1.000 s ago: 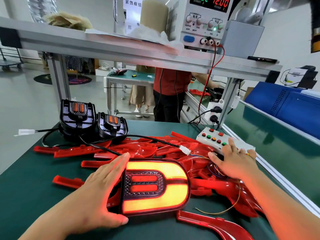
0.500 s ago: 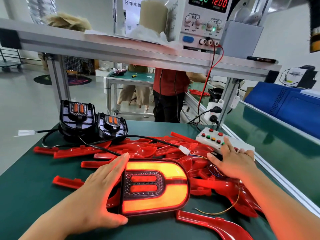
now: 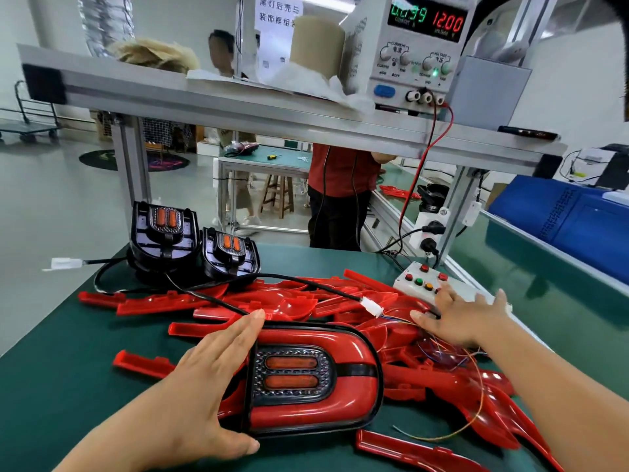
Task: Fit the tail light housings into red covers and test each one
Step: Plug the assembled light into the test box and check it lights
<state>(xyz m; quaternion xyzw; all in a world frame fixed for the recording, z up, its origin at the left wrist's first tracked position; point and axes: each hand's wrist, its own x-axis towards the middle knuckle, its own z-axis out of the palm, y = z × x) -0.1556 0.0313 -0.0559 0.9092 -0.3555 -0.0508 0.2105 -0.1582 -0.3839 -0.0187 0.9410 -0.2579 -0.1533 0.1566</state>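
Note:
An assembled tail light (image 3: 313,379), red cover around a dark centre with two orange lamps, lies unlit on the green table. My left hand (image 3: 204,383) holds it by its left edge, thumb below and fingers over the top. My right hand (image 3: 466,318) rests with spread fingers at the white button box (image 3: 425,284), fingertips by its buttons. A heap of loose red covers (image 3: 282,301) lies behind and to the right. Two bare black housings (image 3: 163,233) (image 3: 229,252) stand at the back left, their black cable ending in a white plug (image 3: 371,306).
A power supply (image 3: 418,49) reading 12.00 sits on the aluminium shelf (image 3: 238,107) overhead, red and black leads dropping to the table. Thin coloured wires (image 3: 452,356) trail over the covers at right. A person in a red shirt (image 3: 340,185) stands beyond the table. A blue bin (image 3: 561,216) is at right.
The tail light, glowing bright orange-red before, is now dark. My right hand's fingers have shifted slightly on the button box. My left hand stays on the light.

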